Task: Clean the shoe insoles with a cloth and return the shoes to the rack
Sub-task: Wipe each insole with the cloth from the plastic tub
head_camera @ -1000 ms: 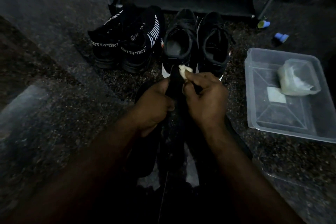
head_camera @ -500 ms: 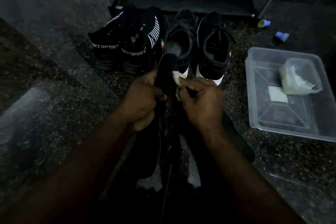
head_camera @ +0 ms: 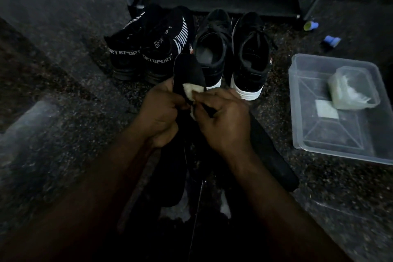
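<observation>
The left hand still grips the black insole raised before the sneakers, while the right hand pinches the white cloth, now lower than the insole's tip.

Clear plastic tub on speckled floor; beyond it, a blue cap, perhaps.

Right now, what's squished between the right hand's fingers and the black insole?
A small white cloth, pressed onto the insole by fingers of the right hand; the left hand holds the insole. The head view shows it.
</observation>
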The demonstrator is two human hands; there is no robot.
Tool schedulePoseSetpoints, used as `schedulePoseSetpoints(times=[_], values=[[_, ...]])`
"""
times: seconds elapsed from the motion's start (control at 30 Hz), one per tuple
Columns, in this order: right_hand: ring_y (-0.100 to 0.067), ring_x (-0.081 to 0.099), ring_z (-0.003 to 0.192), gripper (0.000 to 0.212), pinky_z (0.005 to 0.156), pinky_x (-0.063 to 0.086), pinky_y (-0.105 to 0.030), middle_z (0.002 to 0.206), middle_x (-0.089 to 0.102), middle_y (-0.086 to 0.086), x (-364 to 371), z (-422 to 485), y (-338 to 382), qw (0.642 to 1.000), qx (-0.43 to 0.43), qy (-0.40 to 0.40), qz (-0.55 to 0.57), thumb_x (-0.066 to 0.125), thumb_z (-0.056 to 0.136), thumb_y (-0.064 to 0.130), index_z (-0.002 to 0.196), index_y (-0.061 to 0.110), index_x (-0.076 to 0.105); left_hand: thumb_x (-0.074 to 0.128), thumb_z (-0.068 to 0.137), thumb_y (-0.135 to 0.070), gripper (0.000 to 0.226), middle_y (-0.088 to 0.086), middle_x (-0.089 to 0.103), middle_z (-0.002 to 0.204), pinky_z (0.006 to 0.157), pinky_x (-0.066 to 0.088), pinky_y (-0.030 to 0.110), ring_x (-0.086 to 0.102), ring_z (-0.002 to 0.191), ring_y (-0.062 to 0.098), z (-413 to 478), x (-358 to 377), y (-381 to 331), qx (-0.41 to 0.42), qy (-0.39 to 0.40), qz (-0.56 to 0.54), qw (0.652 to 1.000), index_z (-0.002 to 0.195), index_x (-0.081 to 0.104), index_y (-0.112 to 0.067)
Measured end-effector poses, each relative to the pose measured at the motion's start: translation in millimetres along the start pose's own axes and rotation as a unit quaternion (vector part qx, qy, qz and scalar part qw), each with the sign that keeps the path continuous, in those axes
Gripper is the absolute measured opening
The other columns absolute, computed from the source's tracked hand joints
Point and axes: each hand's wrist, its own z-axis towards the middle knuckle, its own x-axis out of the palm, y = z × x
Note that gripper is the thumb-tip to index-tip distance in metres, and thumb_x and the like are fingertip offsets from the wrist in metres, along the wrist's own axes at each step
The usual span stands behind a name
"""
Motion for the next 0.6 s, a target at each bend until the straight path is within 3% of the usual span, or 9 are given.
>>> schedulePoseSetpoints(times=[0.1, 0.2, 0.27, 0.33, 0.43, 0.5, 0.6], values=[[-0.024, 0.066, 0.091, 0.024, 0.082, 0.055, -0.047, 0.096, 0.076, 0.002, -9, 1, -16, 0.997, 0.045, -0.061, -0.031, 0.066, 0.086, 0.026, 0.104, 0.023, 0.082, 0.035, 0.072, 0.024, 0.06, 0.028, 0.067, 0.109, 0.081, 0.054, 0.036, 0.064, 0.096, 0.037, -3, 6, 1, -0.002, 0.004, 0.011, 1.0, 0.126, 0.06, 0.013], [-0.027, 0.066, 0.089, 0.024, 0.079, 0.054, -0.048, 0.093, 0.074, 0.001, -1, -2, 3, 1.0, -0.009, -0.021, -0.005, 0.067, 0.085, 0.022, 0.104, 0.02, 0.082, 0.034, 0.076, 0.025, 0.058, 0.026, 0.069, 0.106, 0.079, 0.055, 0.032, 0.067, 0.094, 0.033, -2, 5, 3, -0.001, -0.004, 0.013, 1.0, 0.126, 0.059, 0.015], [-0.028, 0.066, 0.089, 0.026, 0.079, 0.053, -0.048, 0.094, 0.074, 0.002, 0, -1, 3, 0.999, -0.007, -0.009, -0.03, 0.065, 0.086, 0.026, 0.105, 0.023, 0.082, 0.033, 0.077, 0.026, 0.053, 0.017, 0.074, 0.095, 0.074, 0.056, 0.029, 0.072, 0.084, 0.025, -2, 3, 3, -0.008, 0.005, 0.011, 1.0, 0.115, 0.065, 0.009], [-0.026, 0.068, 0.09, 0.025, 0.081, 0.055, -0.047, 0.096, 0.076, 0.001, -8, 3, -11, 0.997, 0.042, -0.046, -0.051, 0.064, 0.087, 0.028, 0.105, 0.024, 0.082, 0.032, 0.075, 0.03, 0.051, 0.01, 0.075, 0.079, 0.062, 0.056, 0.024, 0.072, 0.069, 0.019, -3, 5, 2, -0.013, 0.012, 0.008, 1.0, 0.099, 0.067, 0.001], [-0.018, 0.071, 0.093, 0.022, 0.085, 0.058, -0.045, 0.096, 0.076, 0.006, -16, 7, -17, 0.99, 0.114, -0.067, 0.053, 0.069, 0.088, 0.023, 0.106, 0.022, 0.082, 0.036, 0.074, 0.03, 0.046, 0.008, 0.072, 0.071, 0.058, 0.054, 0.025, 0.068, 0.064, 0.021, 0, 7, 6, -0.014, -0.028, 0.007, 0.999, 0.09, 0.065, -0.001], [-0.014, 0.07, 0.093, 0.02, 0.083, 0.059, -0.042, 0.095, 0.074, 0.007, -15, 8, -7, 0.99, 0.109, -0.05, 0.08, 0.071, 0.089, 0.022, 0.106, 0.022, 0.082, 0.041, 0.077, 0.025, 0.041, 0.011, 0.073, 0.077, 0.066, 0.056, 0.031, 0.068, 0.071, 0.026, 1, 5, 8, -0.024, -0.056, 0.004, 0.998, 0.093, 0.068, -0.001], [-0.011, 0.069, 0.09, 0.015, 0.082, 0.057, -0.038, 0.093, 0.072, 0.007, -13, 8, -4, 0.988, 0.114, -0.018, 0.101, 0.073, 0.093, 0.029, 0.103, 0.023, 0.083, 0.053, 0.092, 0.005, 0.032, 0.022, 0.073, 0.109, 0.088, 0.057, 0.043, 0.071, 0.096, 0.036, 2, 0, 8, -0.058, -0.052, -0.021, 0.997, 0.121, 0.068, 0.005]])
